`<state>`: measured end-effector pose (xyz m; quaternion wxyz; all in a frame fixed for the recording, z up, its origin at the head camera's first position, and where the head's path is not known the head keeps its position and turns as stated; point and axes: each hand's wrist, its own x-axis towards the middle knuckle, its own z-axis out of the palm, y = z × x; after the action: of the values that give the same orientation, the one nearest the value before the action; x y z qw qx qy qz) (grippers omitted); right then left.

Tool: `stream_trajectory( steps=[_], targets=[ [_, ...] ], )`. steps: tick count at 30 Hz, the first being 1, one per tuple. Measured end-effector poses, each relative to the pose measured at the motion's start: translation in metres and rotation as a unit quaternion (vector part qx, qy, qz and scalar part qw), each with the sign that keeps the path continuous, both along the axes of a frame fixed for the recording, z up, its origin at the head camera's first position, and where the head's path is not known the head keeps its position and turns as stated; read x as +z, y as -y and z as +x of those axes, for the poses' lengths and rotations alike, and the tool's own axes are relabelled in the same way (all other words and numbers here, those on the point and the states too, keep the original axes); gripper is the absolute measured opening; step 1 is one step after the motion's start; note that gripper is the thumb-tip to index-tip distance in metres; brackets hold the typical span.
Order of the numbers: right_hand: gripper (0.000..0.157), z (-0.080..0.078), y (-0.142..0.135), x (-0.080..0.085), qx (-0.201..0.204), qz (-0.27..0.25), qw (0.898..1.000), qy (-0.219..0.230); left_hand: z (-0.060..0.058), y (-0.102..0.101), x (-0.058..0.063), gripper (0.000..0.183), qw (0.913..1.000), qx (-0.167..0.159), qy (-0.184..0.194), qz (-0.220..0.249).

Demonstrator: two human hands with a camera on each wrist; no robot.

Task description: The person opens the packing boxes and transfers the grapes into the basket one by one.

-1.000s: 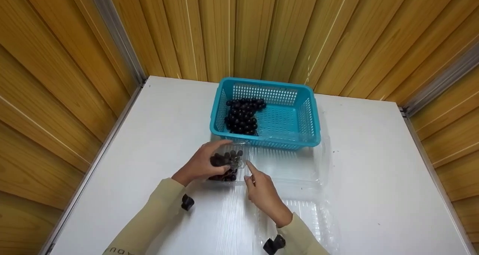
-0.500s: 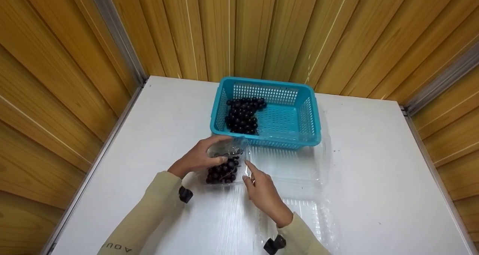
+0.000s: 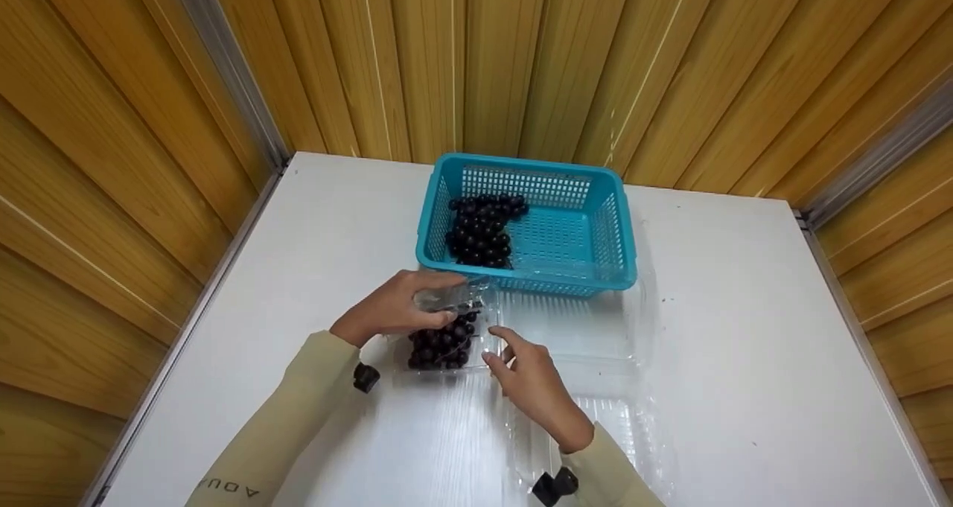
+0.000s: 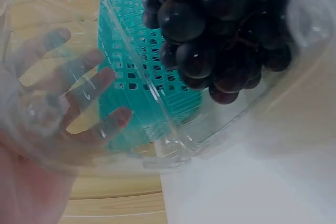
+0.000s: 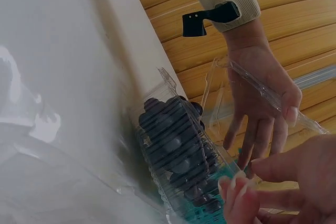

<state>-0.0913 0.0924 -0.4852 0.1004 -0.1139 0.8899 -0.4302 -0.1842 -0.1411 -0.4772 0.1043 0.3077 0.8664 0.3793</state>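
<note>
A clear hinged plastic clamshell box (image 3: 482,351) stands in front of the basket with a bunch of dark grapes (image 3: 441,345) in its base. My left hand (image 3: 391,310) holds the raised, tilted lid (image 3: 441,298), thumb on the near side. Through the transparent plastic, the left wrist view shows the spread fingers (image 4: 89,93) behind it. At the box's right edge is my right hand (image 3: 534,384), index finger and thumb at the rim. Seen from the right wrist, its bent fingertips (image 5: 237,190) meet at the corner of the box.
Behind the box, a turquoise basket (image 3: 629,246) holds more dark grapes (image 3: 480,231) on its left side. More clear plastic containers (image 3: 595,336) lie on the white table (image 3: 744,328), right of the box and under my right forearm. Wood-panelled walls (image 3: 491,60) close off the back and sides.
The lid has tilted up and back, uncovering the grapes in the base. My left hand has shifted slightly left and away with it; my right hand has moved a little, staying at the rim.
</note>
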Motion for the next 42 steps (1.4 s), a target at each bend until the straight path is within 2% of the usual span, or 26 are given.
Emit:
stream_trajectory(
  steps=[3, 9, 17, 20, 25, 33, 37, 42],
  targets=[
    [0.039, 0.001, 0.0, 0.0, 0.006, 0.023, 1.0, -0.005, -0.001, -0.001, 0.004, 0.055, 0.9999, -0.004, -0.009, -0.002],
    [0.035, 0.002, -0.001, 0.002, 0.027, 0.069, 0.997, -0.008, -0.002, -0.003, 0.011, 0.045, 0.9999, -0.007, -0.001, 0.011],
    [0.032, 0.004, 0.0, 0.003, 0.038, 0.08, 0.996, -0.006, -0.005, -0.003, 0.022, 0.037, 0.9995, -0.018, -0.024, 0.007],
    [0.031, 0.005, 0.002, 0.001, 0.047, 0.084, 0.995, -0.004, -0.006, -0.004, 0.028, 0.039, 0.999, -0.025, -0.037, -0.006],
    [0.031, 0.007, 0.004, -0.001, 0.066, 0.098, 0.993, 0.011, -0.006, -0.006, 0.037, 0.038, 0.997, -0.02, -0.063, -0.04],
    [0.025, 0.008, 0.005, -0.002, 0.063, 0.087, 0.994, 0.011, -0.008, -0.014, 0.047, 0.038, 0.9873, -0.027, -0.125, -0.094],
    [0.025, 0.007, 0.003, -0.002, 0.063, 0.083, 0.995, 0.006, -0.009, -0.019, 0.052, 0.036, 0.985, -0.031, -0.126, -0.114],
    [0.02, 0.006, 0.001, 0.0, 0.047, 0.076, 0.996, -0.012, -0.012, -0.024, 0.055, 0.034, 0.9823, -0.051, -0.13, -0.125]
  ],
)
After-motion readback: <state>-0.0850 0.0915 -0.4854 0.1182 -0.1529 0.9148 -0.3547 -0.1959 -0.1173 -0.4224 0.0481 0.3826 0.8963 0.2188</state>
